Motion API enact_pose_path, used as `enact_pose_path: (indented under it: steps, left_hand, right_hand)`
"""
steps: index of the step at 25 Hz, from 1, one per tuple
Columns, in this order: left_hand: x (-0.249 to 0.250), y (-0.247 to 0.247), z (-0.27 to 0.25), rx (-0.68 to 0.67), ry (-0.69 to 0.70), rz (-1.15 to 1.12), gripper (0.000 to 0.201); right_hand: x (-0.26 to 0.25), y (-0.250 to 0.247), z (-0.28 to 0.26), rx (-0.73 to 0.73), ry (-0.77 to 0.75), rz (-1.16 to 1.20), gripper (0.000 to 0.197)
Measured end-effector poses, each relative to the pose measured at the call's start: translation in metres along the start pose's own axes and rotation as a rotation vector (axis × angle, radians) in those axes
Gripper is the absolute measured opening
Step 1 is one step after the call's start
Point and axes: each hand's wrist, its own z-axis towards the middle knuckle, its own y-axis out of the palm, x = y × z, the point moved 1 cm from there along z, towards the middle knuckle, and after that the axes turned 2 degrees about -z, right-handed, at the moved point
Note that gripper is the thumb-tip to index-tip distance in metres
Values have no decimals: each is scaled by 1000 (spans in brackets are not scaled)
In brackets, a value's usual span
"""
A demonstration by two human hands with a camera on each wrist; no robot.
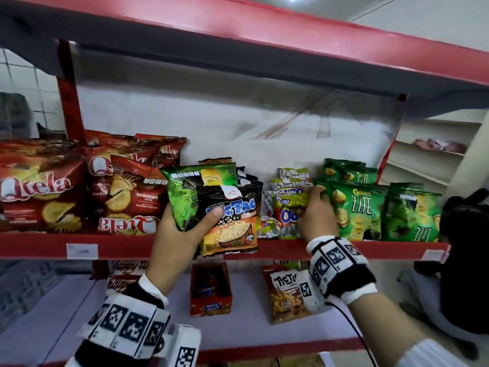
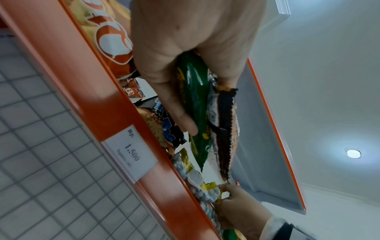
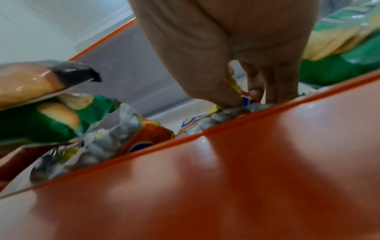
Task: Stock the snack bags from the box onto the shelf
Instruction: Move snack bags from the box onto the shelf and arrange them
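Wrist bands with printed markers (image 1: 127,324) sit closest to the head camera, hands beyond them at the shelf (image 1: 127,246).

Left hand (image 1: 182,229) is clamped on two bags at once: a green snack bag (image 1: 185,192) behind and a black Tic Tac bag (image 1: 230,223) in front, thumb across the black one. They hang just in front of the shelf's red lip, not yet on it. Left wrist view confirms fingers (image 2: 179,113) wrapped round the green bag, black bag edge alongside. Likely a staging grip, stock kept ready while the other hand works.

Right hand (image 1: 317,215) is in among the small Oro bags (image 1: 285,205), fingers curled and pinching one, right beside the green Lite bags (image 1: 357,207). Probably straightening that row or clearing a slot.

Red Qtela bags (image 1: 39,186) fill the left end. The gap behind the held pair looks like the natural slot. Box not in view.

Risk: two slick bags in one grip may slide.
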Motion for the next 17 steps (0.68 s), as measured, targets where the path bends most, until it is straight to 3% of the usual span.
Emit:
enact_pose_path:
  steps: [2, 4, 10, 17]
  left_hand:
    - [-4, 1, 7, -26, -1, -13, 64]
    - [-6, 3, 12, -46, -9, -20, 62]
    - [-7, 13, 25, -54, -1, -31, 56]
    - [1, 24, 29, -31, 42, -53, 60]
  right_hand:
    - [-2, 0, -4, 73, -22, -117, 66]
    - [-2, -2, -10, 91, 23, -26, 62]
    - [9, -3, -30, 154, -86, 107, 30]
    - [23, 1, -30, 135, -147, 31, 43]
